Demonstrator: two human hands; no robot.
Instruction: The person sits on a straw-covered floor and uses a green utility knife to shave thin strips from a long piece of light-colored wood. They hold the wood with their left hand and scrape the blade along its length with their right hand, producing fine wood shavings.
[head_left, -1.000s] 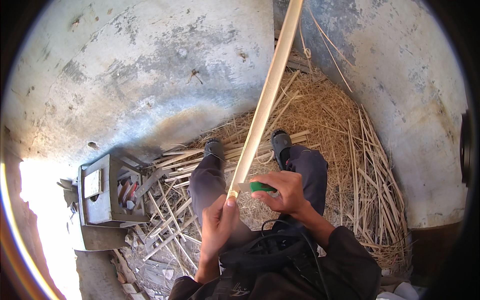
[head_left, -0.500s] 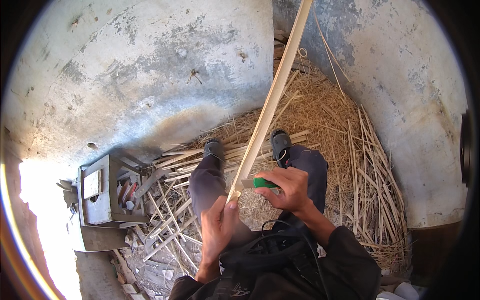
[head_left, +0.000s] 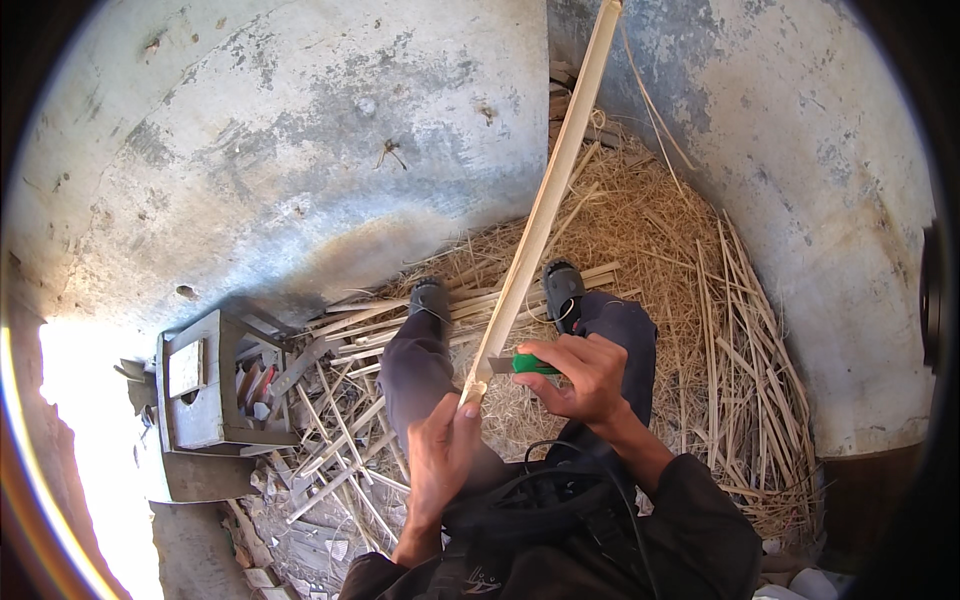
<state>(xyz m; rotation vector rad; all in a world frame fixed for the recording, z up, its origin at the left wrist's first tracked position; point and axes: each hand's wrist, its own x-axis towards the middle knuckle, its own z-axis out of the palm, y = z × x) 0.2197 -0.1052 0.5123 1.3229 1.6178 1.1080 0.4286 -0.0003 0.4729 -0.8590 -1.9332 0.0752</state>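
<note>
A long split bamboo strip [head_left: 548, 205], pale and shallowly hollowed, slants up and away to the top of the view. My left hand [head_left: 444, 448] is closed around its near end, thumb on top. In my right hand [head_left: 590, 378] is a knife [head_left: 534, 364] with a green handle and a flat grey blade, held in a fist-like grip. The blade lies across the strip's hollow face, a little above my left thumb. A small pale curl stands at the strip where the left fingers end.
Bamboo shavings [head_left: 640, 215] and loose strips [head_left: 755, 390] cover the floor around my shoes [head_left: 563, 285]. A worn white wooden box [head_left: 205, 390] with things inside stands at the left. Peeling walls [head_left: 300, 130] meet at the far corner. A thin peeled sliver [head_left: 650, 95] hangs near the right wall.
The strip's near end, both hands and the knife have shifted slightly right. The strip's far tip has come into view at the top. Both grips stay the same.
</note>
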